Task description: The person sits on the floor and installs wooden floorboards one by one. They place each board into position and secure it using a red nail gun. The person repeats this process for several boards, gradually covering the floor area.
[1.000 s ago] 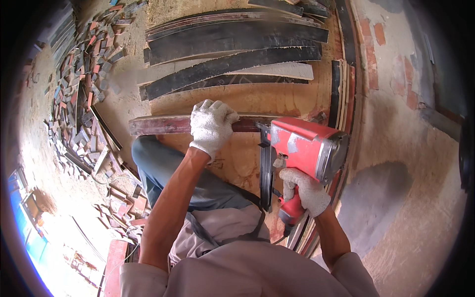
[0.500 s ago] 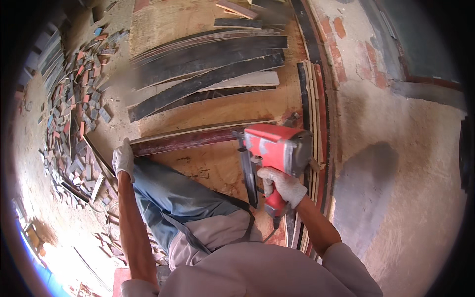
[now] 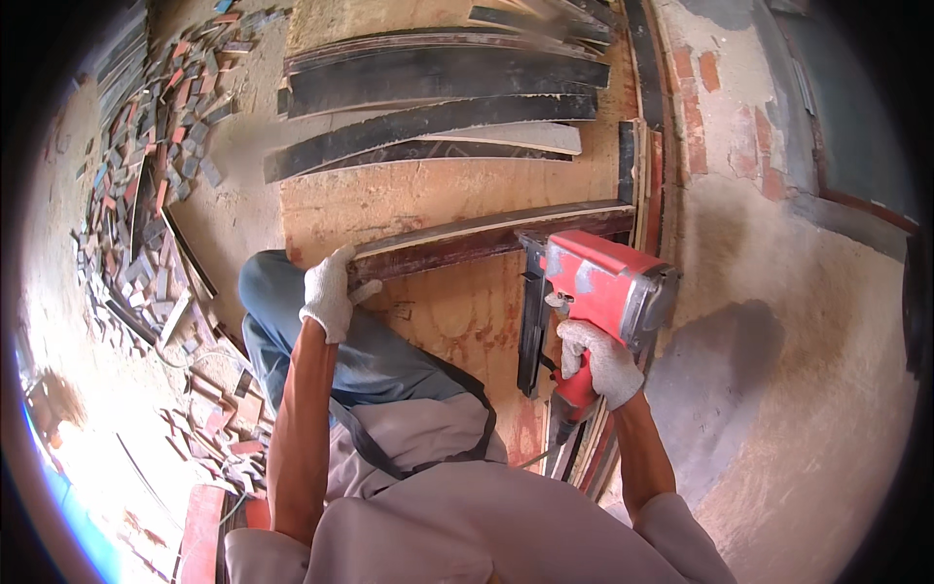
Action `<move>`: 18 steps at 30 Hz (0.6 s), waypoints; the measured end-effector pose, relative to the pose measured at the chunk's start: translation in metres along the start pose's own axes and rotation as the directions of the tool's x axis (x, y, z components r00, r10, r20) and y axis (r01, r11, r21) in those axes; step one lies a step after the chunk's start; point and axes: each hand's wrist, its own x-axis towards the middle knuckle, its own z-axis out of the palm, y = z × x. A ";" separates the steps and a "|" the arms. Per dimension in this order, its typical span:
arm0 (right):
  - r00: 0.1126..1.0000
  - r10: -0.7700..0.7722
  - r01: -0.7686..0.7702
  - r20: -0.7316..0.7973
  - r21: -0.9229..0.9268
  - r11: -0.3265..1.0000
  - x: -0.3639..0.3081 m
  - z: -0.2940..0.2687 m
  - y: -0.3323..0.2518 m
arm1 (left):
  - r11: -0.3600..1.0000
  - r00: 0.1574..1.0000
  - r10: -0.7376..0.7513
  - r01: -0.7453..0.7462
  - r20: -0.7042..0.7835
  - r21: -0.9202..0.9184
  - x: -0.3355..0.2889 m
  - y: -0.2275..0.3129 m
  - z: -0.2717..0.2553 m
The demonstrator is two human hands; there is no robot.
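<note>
The strip (image 3: 457,250) lies just above centre, slanting from ten toward one o'clock. It looks stiff and fairly light, best held near its ends. The left hand (image 3: 329,295) is at its left end, thumb spread; whether it is clamped on I cannot tell. At three, the nail gun (image 3: 595,275) looks heavy; the right hand (image 3: 603,366) is wrapped round its handle (image 3: 576,391). Planks (image 3: 438,80) lie at twelve, scraps (image 3: 182,185) at ten.

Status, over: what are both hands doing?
Left hand holding left end of dark-red strip. Right hand gripping red nail gun at strip. Dark boards lie beyond.
</note>
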 end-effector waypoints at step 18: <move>0.997 -0.051 0.055 0.053 -0.072 0.996 -0.006 0.043 -0.017 | 0.997 1.000 0.010 -0.012 -0.018 -0.077 -0.006 0.002 0.007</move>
